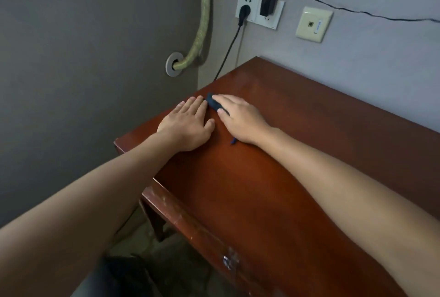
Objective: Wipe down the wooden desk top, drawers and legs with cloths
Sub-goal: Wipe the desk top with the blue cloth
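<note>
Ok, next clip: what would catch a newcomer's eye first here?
Two bare arms reach across a reddish wooden desk top near its far left corner. The right hand presses a dark blue cloth flat on the wood; the left hand lies flat beside it. On the grey wall behind, a black adapter sits in a socket.

2 bare, sleeveless forearms; ringless hands (188,125)
</note>
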Motion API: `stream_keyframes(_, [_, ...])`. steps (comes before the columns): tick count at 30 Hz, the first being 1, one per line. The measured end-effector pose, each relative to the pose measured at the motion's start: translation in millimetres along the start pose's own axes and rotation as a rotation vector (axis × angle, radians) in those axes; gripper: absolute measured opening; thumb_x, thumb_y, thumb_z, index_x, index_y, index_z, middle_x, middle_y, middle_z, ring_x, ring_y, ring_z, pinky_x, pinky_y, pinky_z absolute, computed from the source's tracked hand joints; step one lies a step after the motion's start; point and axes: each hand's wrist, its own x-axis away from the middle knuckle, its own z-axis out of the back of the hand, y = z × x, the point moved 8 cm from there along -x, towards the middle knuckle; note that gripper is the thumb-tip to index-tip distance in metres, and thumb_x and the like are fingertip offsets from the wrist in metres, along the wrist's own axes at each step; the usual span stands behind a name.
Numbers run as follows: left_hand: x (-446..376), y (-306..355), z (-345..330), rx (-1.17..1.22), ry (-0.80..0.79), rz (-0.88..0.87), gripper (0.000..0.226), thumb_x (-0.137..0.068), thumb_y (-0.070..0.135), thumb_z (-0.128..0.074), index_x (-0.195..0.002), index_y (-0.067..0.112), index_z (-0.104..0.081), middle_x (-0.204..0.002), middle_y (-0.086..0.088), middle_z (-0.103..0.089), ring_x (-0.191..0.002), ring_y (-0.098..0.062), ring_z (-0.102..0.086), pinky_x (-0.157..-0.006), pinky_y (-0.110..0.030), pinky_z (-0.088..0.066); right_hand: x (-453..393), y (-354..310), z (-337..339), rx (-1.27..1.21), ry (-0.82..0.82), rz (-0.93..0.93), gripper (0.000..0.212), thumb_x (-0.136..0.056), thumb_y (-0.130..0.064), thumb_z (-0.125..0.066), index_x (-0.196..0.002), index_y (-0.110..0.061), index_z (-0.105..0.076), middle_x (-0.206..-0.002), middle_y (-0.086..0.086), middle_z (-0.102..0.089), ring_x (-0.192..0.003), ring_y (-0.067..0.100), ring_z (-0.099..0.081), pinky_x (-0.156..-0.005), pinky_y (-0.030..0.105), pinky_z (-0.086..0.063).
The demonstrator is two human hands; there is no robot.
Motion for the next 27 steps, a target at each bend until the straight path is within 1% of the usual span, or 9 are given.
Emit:
stream_keyframes(4, [34.6,4.3,-4.2,-0.043,-0.013,-0.038,0.081,-0.103,0.065,-0.015,-0.166,0.016,0.001,-0.173,-0.001,0.008,-0.158,-0.014,0.01,-0.129,-0.035,0.005,58.1,-14.9,9.4,0.018,-0.012,-0.031,0.047,-0.108,-0.028,-0.044,-0.154,-0.021,-0.044,-0.157,0.0,-0.045,-0.146,0.018,-0.036,-0.119,0.03,-0.025])
stream_keyframes(10, [78.3,6.5,-12.7,-0.081,-0.01,-0.078,0.09,-0.098,0.076,-0.01,-0.166,0.018,0.002,-0.173,0.0,0.007,-0.159,-0.015,0.011,-0.129,-0.039,0.006,111.2,-21.2,21.4,0.05,0.004,-0.126,0.046,-0.109,-0.029,-0.041,-0.154,-0.021,-0.043,-0.158,-0.001,-0.044,-0.147,0.016,-0.036,-0.118,0.031,-0.03])
stream_keyframes(15, [90.9,8.0,-13.3,-0.081,-0.005,-0.082,0.092,-0.097,0.077,-0.01,-0.166,0.018,0.001,-0.173,-0.001,0.006,-0.159,-0.016,0.009,-0.129,-0.04,0.005,136.6,-29.1,30.0,0.083,0.008,-0.178,0.047,-0.109,-0.029,-0.04,-0.155,-0.021,-0.041,-0.159,-0.001,-0.042,-0.147,0.017,-0.037,-0.115,0.031,-0.032])
stream_keyframes(19, [97.4,9.9,-13.1,-0.102,0.009,-0.112,0.094,-0.096,0.078,-0.009,-0.166,0.015,-0.001,-0.173,-0.004,0.004,-0.159,-0.019,0.007,-0.129,-0.041,0.004,156.6,-29.3,36.2,0.097,0.013,-0.228,0.047,-0.109,-0.03,-0.04,-0.155,-0.022,-0.04,-0.159,-0.004,-0.041,-0.145,0.017,-0.039,-0.111,0.034,-0.037])
stream_keyframes(22, [101.9,10.5,-15.5,-0.106,0.047,-0.131,0.095,-0.096,0.078,-0.008,-0.166,0.014,-0.003,-0.173,-0.006,0.003,-0.16,-0.02,0.006,-0.129,-0.042,0.003,160.7,-27.1,37.6,0.119,-0.003,-0.226,0.047,-0.109,-0.03,-0.041,-0.155,-0.023,-0.04,-0.159,-0.005,-0.042,-0.144,0.015,-0.039,-0.109,0.033,-0.039])
stream_keyframes(25, [102.8,9.6,-16.9,-0.111,0.084,-0.139,0.1,-0.092,0.082,-0.002,-0.166,0.013,-0.004,-0.173,-0.006,0.001,-0.16,-0.021,0.005,-0.129,-0.042,0.002,160.8,-27.3,36.8,0.119,0.013,-0.228,0.046,-0.108,-0.028,-0.043,-0.154,-0.021,-0.041,-0.158,-0.003,-0.043,-0.145,0.015,-0.039,-0.112,0.031,-0.036])
stream_keyframes(27, [102.3,9.4,-18.1,-0.109,0.083,-0.146,0.102,-0.089,0.08,0.001,-0.166,0.013,-0.004,-0.173,-0.006,0.001,-0.16,-0.021,0.005,-0.129,-0.042,0.003,163.9,-27.1,36.5,0.102,0.039,-0.247,0.046,-0.108,-0.027,-0.044,-0.154,-0.019,-0.041,-0.157,-0.001,-0.045,-0.145,0.017,-0.04,-0.115,0.032,-0.034])
